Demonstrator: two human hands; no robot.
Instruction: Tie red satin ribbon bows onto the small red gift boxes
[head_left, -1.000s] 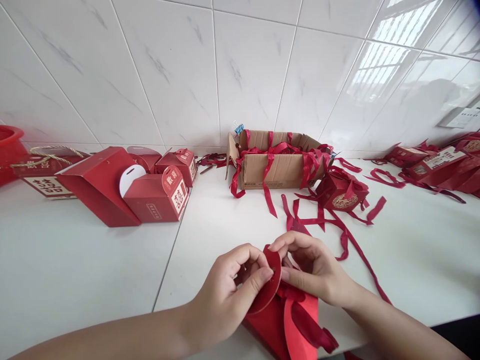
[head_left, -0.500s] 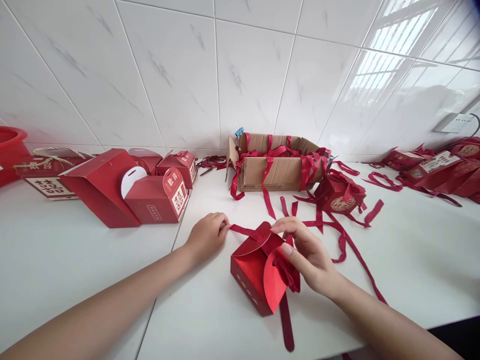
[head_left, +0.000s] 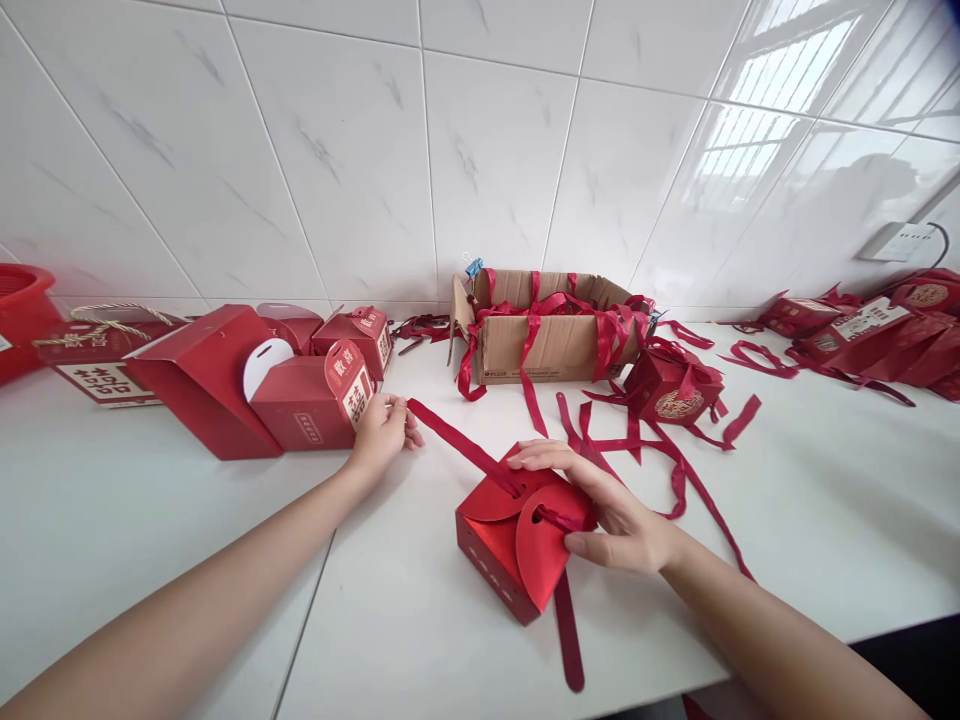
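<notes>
A small red gift box (head_left: 501,545) with rounded flaps sits on the white counter (head_left: 150,540) in front of me. A red ribbon (head_left: 457,443) runs through its flaps, and its other end hangs over the front of the box. My left hand (head_left: 384,428) pinches the ribbon's far end and holds it taut to the left, close to a red box with a tag (head_left: 315,400). My right hand (head_left: 604,505) rests on the gift box, fingers curled over the flaps and thumb against the side.
A cardboard carton (head_left: 551,330) full of red ribbons stands at the tiled wall. Loose ribbons (head_left: 675,470) and a tied red box (head_left: 671,385) lie to its right. More red boxes (head_left: 202,375) sit at the left, a red basin (head_left: 19,315) at far left, flat boxes (head_left: 877,335) far right.
My left hand has drawn the ribbon farther left, out through the flaps. The box was lifted near me a second ago; it now sits on the counter under my right hand.
</notes>
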